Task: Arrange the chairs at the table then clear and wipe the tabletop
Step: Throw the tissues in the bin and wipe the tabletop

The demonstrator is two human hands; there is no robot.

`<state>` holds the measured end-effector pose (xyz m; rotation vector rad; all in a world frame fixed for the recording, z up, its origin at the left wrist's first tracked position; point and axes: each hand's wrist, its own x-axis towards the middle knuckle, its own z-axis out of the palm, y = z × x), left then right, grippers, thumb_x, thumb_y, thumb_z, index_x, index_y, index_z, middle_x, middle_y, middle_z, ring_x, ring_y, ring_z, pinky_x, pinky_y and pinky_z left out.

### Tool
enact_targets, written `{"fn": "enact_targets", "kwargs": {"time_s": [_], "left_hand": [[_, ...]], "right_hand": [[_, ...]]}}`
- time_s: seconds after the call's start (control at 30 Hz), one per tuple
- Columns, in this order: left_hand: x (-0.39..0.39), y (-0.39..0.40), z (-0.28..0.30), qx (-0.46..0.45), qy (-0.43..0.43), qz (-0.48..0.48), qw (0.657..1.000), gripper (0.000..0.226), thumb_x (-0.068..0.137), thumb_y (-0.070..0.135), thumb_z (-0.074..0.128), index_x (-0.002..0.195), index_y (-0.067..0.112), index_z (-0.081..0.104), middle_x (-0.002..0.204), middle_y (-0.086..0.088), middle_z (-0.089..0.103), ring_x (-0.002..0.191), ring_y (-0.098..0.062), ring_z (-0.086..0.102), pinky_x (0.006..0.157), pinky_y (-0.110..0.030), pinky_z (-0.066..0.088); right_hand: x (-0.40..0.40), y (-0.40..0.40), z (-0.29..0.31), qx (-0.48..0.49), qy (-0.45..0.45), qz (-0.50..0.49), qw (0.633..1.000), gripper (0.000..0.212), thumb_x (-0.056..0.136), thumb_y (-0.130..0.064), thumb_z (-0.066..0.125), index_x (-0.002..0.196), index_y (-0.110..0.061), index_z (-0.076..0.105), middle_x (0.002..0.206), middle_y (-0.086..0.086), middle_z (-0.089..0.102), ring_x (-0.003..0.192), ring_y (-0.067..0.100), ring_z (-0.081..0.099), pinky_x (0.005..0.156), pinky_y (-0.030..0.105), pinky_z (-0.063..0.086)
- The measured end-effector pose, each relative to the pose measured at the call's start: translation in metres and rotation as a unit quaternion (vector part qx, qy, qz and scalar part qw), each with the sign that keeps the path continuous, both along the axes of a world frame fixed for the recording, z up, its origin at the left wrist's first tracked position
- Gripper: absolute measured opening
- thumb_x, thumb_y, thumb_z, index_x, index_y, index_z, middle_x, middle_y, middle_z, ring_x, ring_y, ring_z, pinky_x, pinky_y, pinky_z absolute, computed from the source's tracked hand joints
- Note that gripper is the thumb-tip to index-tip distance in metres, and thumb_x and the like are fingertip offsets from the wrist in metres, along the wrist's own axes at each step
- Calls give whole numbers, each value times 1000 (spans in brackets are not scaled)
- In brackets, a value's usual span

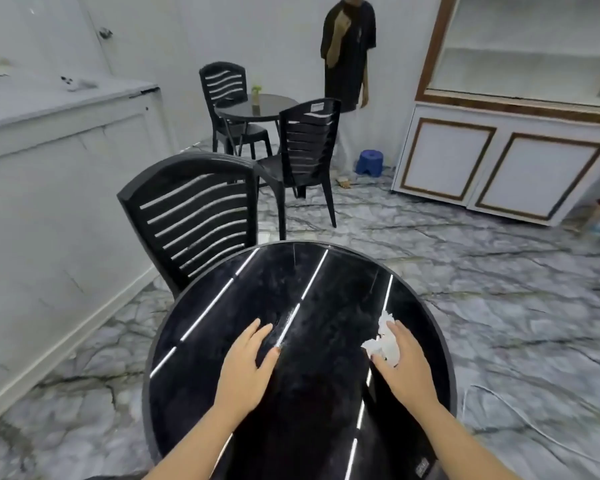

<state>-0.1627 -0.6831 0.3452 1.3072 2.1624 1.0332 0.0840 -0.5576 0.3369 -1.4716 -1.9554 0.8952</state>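
Note:
A round glossy black table [222,341] fills the lower middle of the head view, with ceiling lights mirrored as white stripes. My left hand [248,362] rests flat on the tabletop, fingers straight. My right hand [404,365] presses a crumpled white tissue [383,344] onto the tabletop near the right side, fingers laid over it. A black slatted plastic chair [194,216] stands at the table's far left edge, its back toward me.
Farther back stand a second round black table [257,109] with a small plant, and two more black chairs [305,154]. A person in a dark shirt [349,53] stands behind. White counter at left, white cabinet [499,164] at right, blue stool [369,162] on the marble floor.

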Motion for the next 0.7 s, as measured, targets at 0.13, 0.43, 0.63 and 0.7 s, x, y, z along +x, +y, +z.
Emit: {"fn": "enact_targets", "kwargs": {"time_s": [0.13,0.43,0.63,0.7], "left_hand": [[-8,30,-12,-35,22,-22,999,44,93,38,48,137,30,43,151,11,32,138,-6,26,113,-31,23],[-9,59,-60,-118,143,-88,979,51,95,49,32,142,33,29,157,11,18,145,-12,10,118,-41,6],[-6,57,-77,-118,223,-98,963,67,86,66,15,143,33,27,157,12,14,144,-10,0,116,-38,-1],[-7,57,-77,-119,225,-98,962,66,86,67,18,142,34,28,157,13,16,143,-7,-1,116,-37,-2]], "right_hand": [[-1,18,-11,-8,-28,-3,1000,68,79,-29,68,140,-25,37,151,-8,32,139,11,28,111,30,23],[-9,45,-32,-2,-60,-11,998,78,77,-38,70,143,-32,28,155,-9,20,142,6,3,115,33,11],[-11,52,-43,-15,-79,15,997,77,79,-35,67,144,-32,26,154,-13,19,146,12,2,114,32,1],[-10,51,-48,-24,-69,11,997,73,81,-36,65,143,-33,26,150,-18,20,145,9,3,113,30,-1]]}}
